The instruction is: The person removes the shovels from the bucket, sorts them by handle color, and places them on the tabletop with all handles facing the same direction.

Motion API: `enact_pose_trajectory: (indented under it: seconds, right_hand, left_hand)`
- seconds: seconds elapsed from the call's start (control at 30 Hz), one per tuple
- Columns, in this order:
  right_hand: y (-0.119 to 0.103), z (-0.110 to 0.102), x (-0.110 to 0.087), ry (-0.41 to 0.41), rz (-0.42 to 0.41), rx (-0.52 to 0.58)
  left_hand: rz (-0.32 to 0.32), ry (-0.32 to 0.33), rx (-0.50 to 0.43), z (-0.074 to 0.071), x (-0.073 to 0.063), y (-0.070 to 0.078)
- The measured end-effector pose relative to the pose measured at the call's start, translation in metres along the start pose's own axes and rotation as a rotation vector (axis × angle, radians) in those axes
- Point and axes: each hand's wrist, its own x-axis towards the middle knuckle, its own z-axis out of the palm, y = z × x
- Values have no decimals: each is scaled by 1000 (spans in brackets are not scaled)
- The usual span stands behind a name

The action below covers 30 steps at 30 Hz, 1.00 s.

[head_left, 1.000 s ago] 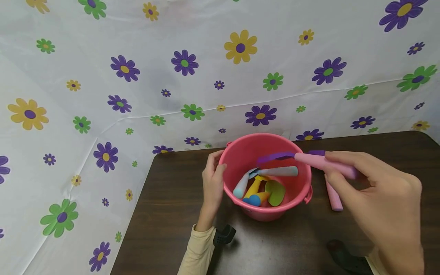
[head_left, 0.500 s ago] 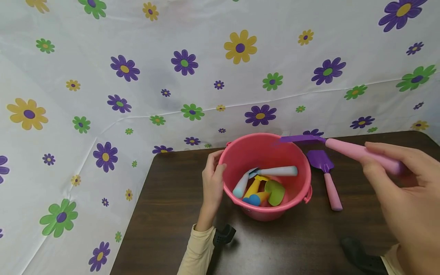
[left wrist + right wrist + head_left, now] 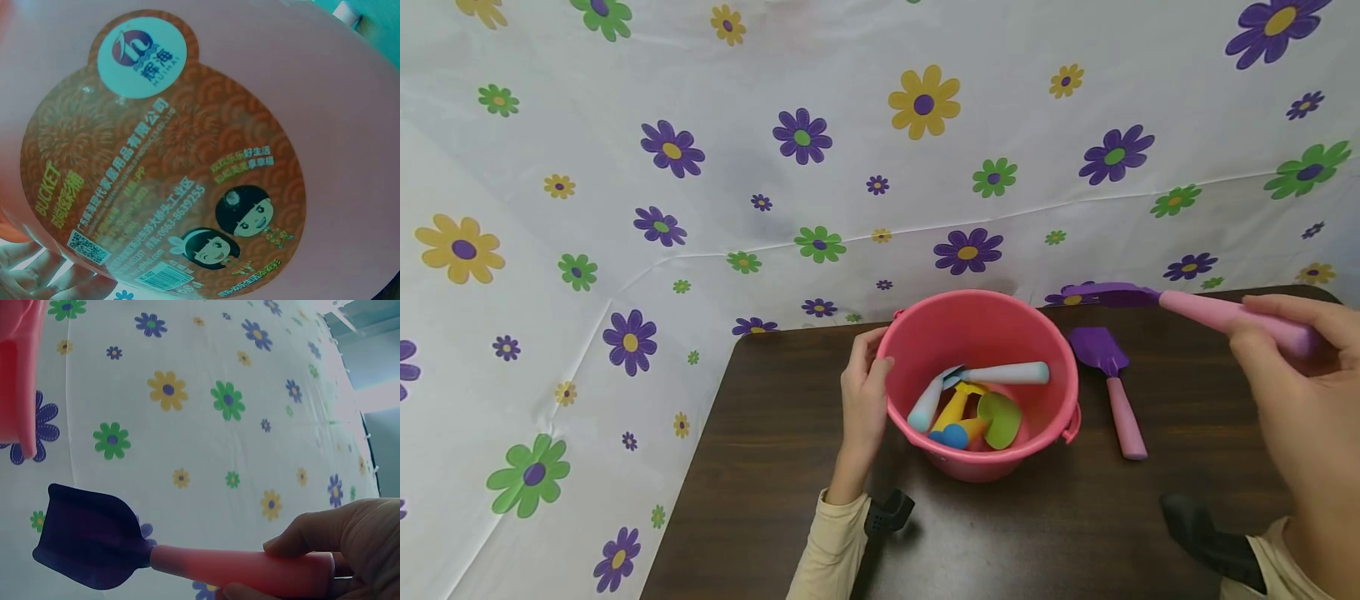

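Shovel (image 3: 1202, 309), long axis sideways, is pinched by right hand (image 3: 1311, 400), blade (image 3: 1112, 290) left; "HUIHAI"-labelled bucket (image 3: 977, 321) is gripped by left hand (image 3: 865, 396).

Indoor spot, room type unclear: flower-print curtain (image 3: 850, 179) hung behind dark wood-grain table (image 3: 1000, 533)

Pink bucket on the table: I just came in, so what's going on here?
A person's left hand holds the pink bucket by its rim, with several colorful tools inside. The right hand grips a pink-handled purple shovel in the air, right of the bucket. A similar shovel lies on the table beside the bucket.
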Motion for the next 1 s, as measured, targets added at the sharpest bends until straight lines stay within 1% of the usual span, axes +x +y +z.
enact_pose_trajectory:
  seconds: [0.07, 0.23, 0.3, 0.37, 0.5, 0.63, 0.73, 0.8, 0.9, 1.0]
  right_hand:
    - [-2, 0, 2, 5, 24, -2]
    - [-7, 2, 9, 5, 94, -47]
    - [-7, 2, 12, 1, 132, -68]
    - [-5, 3, 15, -6, 153, -89]
    - [1, 4, 20, -31, 203, -139]
    - [7, 7, 26, -89, 280, -177]
    - [14, 9, 29, -144, 275, -211]
    - [18, 11, 29, -171, 245, -226]
    - [23, 13, 30, -184, 205, -268]
    - [28, 14, 31, -188, 196, -295]
  left_hand:
    - [-1, 0, 1, 0, 0, 0]
    - [-1, -2, 3, 1, 1, 1]
    - [-1, -3, 2, 1, 1, 0]
    - [0, -5, -1, 1, 1, 0]
    - [0, -7, -4, 1, 1, 0]
    - [-11, -4, -3, 1, 1, 0]
    - [-20, 0, 1, 0, 0, 1]
    - [-23, 1, 2, 0, 0, 1]
    - [-22, 0, 1, 0, 0, 1]
    - [-18, -3, -4, 0, 1, 1]
